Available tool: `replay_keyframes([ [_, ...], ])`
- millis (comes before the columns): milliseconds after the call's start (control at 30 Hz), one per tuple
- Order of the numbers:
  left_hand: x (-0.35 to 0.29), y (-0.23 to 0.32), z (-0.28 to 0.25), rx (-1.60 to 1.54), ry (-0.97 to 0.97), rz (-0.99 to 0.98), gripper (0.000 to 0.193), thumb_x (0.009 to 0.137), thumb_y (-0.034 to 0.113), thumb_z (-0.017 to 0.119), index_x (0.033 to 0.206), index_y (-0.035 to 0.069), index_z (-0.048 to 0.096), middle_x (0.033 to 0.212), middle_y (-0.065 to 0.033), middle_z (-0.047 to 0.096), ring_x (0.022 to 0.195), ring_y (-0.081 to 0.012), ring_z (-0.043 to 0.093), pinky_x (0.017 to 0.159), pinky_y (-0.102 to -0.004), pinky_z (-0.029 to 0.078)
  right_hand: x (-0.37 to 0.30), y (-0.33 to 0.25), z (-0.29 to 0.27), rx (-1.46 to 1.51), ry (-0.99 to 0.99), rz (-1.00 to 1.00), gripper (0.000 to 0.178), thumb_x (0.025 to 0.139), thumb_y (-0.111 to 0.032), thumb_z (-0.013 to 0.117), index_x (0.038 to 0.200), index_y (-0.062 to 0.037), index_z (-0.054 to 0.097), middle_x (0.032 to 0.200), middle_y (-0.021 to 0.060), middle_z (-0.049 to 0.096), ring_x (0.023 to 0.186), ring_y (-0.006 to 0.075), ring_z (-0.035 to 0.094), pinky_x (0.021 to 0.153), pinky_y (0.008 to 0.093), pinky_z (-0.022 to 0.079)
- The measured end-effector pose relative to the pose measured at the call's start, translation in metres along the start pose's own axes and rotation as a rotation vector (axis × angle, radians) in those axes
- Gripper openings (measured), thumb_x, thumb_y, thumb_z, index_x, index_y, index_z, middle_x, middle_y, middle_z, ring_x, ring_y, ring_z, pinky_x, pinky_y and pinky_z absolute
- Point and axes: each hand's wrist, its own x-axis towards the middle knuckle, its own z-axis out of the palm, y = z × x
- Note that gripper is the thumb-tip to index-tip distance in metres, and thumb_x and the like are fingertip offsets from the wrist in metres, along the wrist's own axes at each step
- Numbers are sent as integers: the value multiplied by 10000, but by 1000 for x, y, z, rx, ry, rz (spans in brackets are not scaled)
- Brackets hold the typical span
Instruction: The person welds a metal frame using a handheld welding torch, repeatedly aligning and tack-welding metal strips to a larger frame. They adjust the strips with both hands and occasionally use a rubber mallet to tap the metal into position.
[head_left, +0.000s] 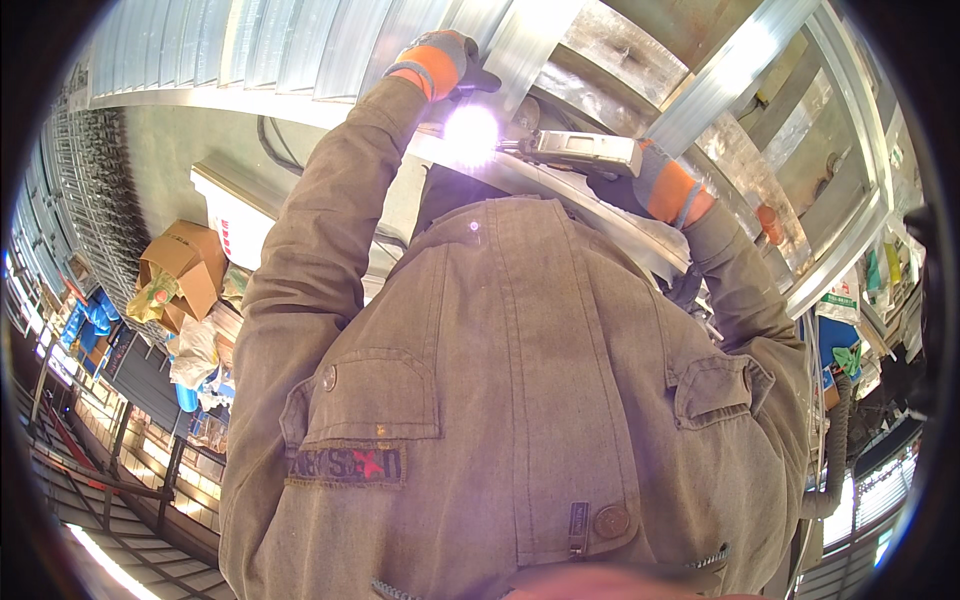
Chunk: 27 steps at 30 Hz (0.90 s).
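Observation:
My right hand [667, 188], in an orange and grey work glove, is closed around the handle of a pale, boxy welding gun [588, 152]. The gun's thin nozzle points left, and a blinding white-violet glow [471, 135] burns at its tip, hiding the spot beneath. Just above the glow is my left hand [440, 62], gloved alike. Its fingers are curled onto the edge of a silvery metal slat [515, 45], with one dark fingertip sticking out to the right. The undersides of those fingers are hidden.
Ribbed metal slats [270, 50] run along the far left. Metal bars of a frame [735, 70] cross at the upper right, over worn metal plates. An open cardboard box [185, 262] and a white container [232, 215] stand left. A ribbed grey hose [838, 440] hangs at the right.

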Motion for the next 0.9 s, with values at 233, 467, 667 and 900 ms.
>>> replay_keyframes([
  [233,-2,3,-4,-13,-20,-23,453,850,493,938,841,113,692,709,-22,739,600,-142,673,609,-354,538,-6,-10,-5,82,48,-89,345,989,-114,811,1325,-44,782,1202,125,831,1037,198,757,944,370,602],
  [467,-6,5,-6,77,-36,-29,503,877,559,875,1117,121,822,865,-33,824,766,-216,772,815,-403,614,-8,-15,-10,169,6,5,322,991,-109,817,1304,-38,785,1197,121,830,1039,193,756,940,372,606],
  [667,-12,5,-4,-28,28,15,435,842,453,944,822,113,674,696,-21,716,604,-131,675,590,-323,542,-13,-15,-11,187,4,9,332,989,-114,825,1308,-32,784,1207,136,828,1061,210,762,959,379,606],
  [900,-3,8,-3,21,-23,-44,440,863,451,931,824,102,667,699,-36,721,601,-134,667,573,-320,532,-12,10,-1,40,25,27,330,987,-128,834,1293,-17,781,1209,145,827,1078,219,763,971,382,597],
])
